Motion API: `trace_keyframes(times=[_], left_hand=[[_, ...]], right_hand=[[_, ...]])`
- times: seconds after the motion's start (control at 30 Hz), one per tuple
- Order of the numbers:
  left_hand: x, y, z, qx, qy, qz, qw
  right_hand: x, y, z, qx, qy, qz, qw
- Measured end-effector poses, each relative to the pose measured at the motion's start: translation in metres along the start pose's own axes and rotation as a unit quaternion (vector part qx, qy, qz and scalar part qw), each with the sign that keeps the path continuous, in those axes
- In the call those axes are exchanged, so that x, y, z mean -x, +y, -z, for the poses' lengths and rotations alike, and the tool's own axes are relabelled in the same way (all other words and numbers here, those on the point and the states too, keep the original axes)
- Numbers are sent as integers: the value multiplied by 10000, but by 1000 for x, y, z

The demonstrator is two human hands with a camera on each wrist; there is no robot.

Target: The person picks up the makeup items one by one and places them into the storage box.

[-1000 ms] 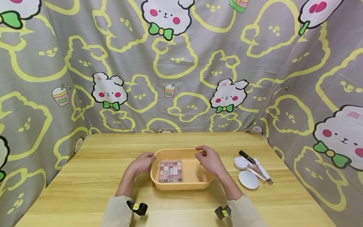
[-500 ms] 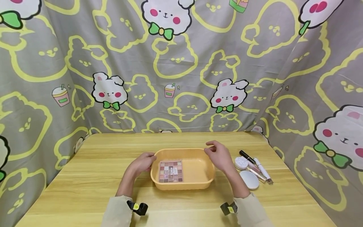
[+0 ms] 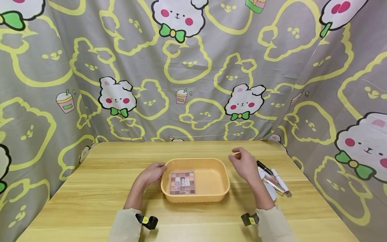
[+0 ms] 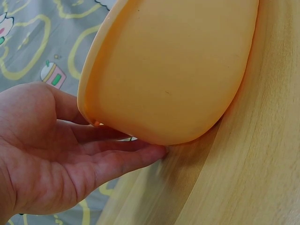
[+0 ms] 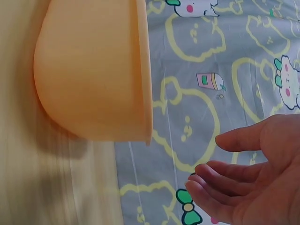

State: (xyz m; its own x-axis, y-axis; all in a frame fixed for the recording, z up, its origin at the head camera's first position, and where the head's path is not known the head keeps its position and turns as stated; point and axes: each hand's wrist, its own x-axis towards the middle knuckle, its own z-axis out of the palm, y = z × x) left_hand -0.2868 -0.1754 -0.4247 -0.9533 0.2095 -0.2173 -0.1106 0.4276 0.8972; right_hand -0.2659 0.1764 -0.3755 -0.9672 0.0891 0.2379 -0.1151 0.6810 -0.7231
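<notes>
An orange-yellow plastic basket (image 3: pixel 196 199) stands on the table, with an eyeshadow palette (image 3: pixel 182 183) lying flat in its left half. My left hand (image 3: pixel 152 173) grips the basket's left end. In the left wrist view that hand (image 4: pixel 61 150) has its thumb at the rim and its fingers against the outer wall. My right hand (image 3: pixel 245 165) hovers just past the basket's right end, holding nothing. Its fingers are loosely bent and clear of the basket wall in the right wrist view, where the hand (image 5: pixel 253 173) is at the lower right.
Right of my right hand lie several cosmetics: a black tube (image 3: pixel 264 167), a white pen-like tube (image 3: pixel 280 182), a pinkish tube (image 3: pixel 275 186) and a round white compact (image 3: pixel 271 192). My right arm partly covers them. A patterned curtain (image 3: pixel 193 74) surrounds the wooden table (image 3: pixel 90 198).
My right hand has moved from over the basket's right side outward to the right, past its rim. The left hand, basket and palette have stayed put.
</notes>
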Motion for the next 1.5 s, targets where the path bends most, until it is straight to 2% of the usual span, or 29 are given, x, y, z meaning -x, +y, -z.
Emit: trace_keyframes(times=[0.3, 0.9, 1.27, 1.5], left_hand=[[0, 0, 1, 17, 16, 17, 10000], [0, -1, 0, 27, -22, -3, 10000], [0, -1, 0, 24, 28, 7, 10000], [0, -1, 0, 10, 16, 8, 10000]], right_hand=[[-4, 11, 11, 232, 72, -277, 9993], [-11, 43, 19, 535, 277, -675, 9959], [-13, 63, 24, 1109, 6, -647, 9917], [-14, 74, 26, 1224, -110, -778, 9894]])
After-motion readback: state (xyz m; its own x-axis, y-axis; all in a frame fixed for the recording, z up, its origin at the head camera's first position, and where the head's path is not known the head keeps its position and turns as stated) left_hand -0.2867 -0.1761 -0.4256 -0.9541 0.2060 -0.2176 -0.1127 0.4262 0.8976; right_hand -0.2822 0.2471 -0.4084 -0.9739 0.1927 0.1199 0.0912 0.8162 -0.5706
